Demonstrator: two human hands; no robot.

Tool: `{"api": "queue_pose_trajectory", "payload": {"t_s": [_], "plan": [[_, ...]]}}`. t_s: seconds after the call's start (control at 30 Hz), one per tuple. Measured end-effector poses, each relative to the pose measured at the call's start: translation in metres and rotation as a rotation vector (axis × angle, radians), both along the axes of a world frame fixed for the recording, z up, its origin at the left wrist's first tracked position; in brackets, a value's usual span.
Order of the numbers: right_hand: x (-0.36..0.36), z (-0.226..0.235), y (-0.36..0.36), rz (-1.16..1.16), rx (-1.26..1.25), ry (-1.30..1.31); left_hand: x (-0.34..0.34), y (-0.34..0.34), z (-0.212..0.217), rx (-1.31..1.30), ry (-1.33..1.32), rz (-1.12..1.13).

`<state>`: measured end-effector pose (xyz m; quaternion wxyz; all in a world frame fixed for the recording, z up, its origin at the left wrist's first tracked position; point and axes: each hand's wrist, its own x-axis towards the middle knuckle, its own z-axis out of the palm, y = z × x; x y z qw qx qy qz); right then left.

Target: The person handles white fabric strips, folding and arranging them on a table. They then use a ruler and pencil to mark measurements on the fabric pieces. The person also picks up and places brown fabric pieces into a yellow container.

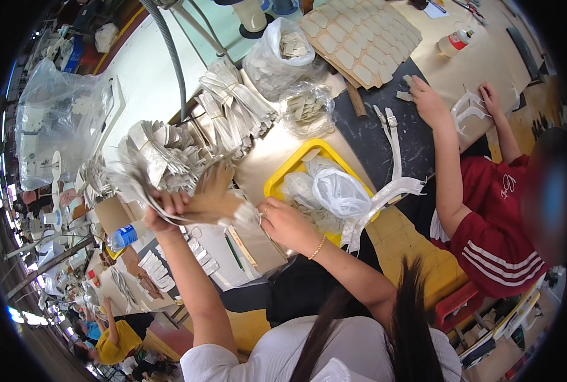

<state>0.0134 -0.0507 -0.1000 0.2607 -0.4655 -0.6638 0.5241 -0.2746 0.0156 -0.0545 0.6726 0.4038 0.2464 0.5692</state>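
- Tan, flat cut pieces of thin material in a fanned bundle [210, 191] sat left of centre, held up between both hands above the beige worktable [277, 153].
- Left hand [163, 213] was closed around the bundle's lower left end, fingers curled over the edge and pressed together on it.
- Right hand [282, 221] met the bundle's clear plastic wrapping [248, 215] at its 3 o'clock end; the fingers were bent toward it, though I cannot tell how tightly they pinched.
- A gold bracelet [319, 247] circled the right wrist.
- At 3 o'clock from the right hand stood a yellow plastic tray [291, 167] holding crumpled clear plastic bags [337, 191] and long white strips [385, 197].
- At 12 o'clock from the bundle lay grey-white tied bunches of cut strips [232, 105], with more of them heaped at 10 o'clock.
- Near 7 o'clock of the left hand lay a clear plastic bottle with a blue label [125, 235].
- At 2 o'clock, well apart, a co-worker in a red shirt with white stripes [496, 229] rested a hand [428, 102] on the dark mat [366, 137].
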Motion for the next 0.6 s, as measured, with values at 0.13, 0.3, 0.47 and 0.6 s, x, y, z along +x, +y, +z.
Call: {"api": "queue_pose_trajectory", "payload": {"t_s": [0.13, 0.3, 0.47, 0.6], "plan": [[-0.019, -0.002, -0.003, 0.023, 0.143, -0.120, -0.012, 0.031, 0.025, 0.096, -0.073, -0.005], [-0.073, -0.031, 0.021, -0.045, 0.460, -0.305, 0.004, 0.060, 0.065, 0.098, -0.264, 0.087], [-0.094, -0.054, 0.033, 0.085, 0.432, -0.381, 0.006, 0.078, 0.092, 0.127, -0.285, 0.165], [-0.026, 0.011, 0.009, 0.111, 0.146, 0.002, -0.009, 0.062, 0.127, 0.143, -0.427, 0.012]]}}
